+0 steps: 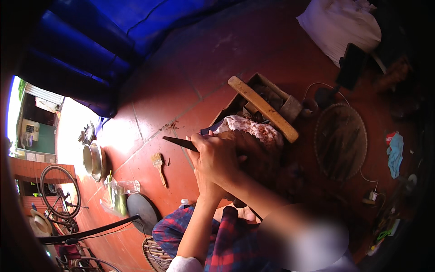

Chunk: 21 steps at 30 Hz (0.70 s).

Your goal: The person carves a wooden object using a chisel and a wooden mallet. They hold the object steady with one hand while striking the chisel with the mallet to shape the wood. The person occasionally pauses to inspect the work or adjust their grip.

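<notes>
A dark, flat, blade-like tool (180, 143) sticks out to the left from my closed right hand (213, 152), and its exact kind is unclear. My right hand crosses over my left hand (206, 183), whose fingers are mostly hidden beneath it. Against the hands, on the right, lies a brown piece that looks like carved wood (256, 147); shadow hides much of it. A pale, stained cloth (249, 126) with reddish-brown shavings lies just beyond. On the floor to the left is a flat paintbrush (159, 168) with a wooden handle.
A wooden bar (265, 109) rests across an open box (278, 89) of tools. To the right stand a round woven tray (340, 141) and a blue face mask (395, 155). At left are metal basins (94, 161), a plastic bag (118, 199) and a round dark stand base (142, 214).
</notes>
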Motion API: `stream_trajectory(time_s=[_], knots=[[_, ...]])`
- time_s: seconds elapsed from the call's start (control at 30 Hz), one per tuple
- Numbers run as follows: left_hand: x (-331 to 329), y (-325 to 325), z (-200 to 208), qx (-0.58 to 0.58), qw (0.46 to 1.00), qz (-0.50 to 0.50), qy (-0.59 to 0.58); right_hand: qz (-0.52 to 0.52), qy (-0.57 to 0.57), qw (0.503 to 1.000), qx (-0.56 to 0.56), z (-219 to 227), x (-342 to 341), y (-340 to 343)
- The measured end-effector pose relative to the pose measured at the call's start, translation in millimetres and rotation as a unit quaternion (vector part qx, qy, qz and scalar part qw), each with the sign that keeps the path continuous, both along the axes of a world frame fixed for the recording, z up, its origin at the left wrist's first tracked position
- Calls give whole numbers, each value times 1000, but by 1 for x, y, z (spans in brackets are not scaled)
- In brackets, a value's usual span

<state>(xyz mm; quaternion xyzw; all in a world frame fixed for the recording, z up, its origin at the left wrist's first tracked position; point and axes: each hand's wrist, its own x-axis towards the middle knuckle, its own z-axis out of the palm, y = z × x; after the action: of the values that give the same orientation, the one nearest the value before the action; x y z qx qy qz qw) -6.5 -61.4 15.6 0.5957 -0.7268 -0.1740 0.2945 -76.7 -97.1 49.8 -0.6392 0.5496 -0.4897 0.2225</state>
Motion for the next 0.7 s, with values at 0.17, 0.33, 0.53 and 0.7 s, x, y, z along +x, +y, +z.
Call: stream_trajectory(time_s=[0.17,0.33,0.53,0.7], knots=[[18,-26,-8,28,996,-62,50,16,-40,998,-54,10,14,-28],[10,-23,34,-39,988,-63,137,133,-63,989,-32,47,-13,-23],[-1,-34,87,86,965,-104,225,405,-346,845,45,62,-68,-43],[0,-42,58,54,981,-120,141,288,-370,870,153,22,-60,-30]])
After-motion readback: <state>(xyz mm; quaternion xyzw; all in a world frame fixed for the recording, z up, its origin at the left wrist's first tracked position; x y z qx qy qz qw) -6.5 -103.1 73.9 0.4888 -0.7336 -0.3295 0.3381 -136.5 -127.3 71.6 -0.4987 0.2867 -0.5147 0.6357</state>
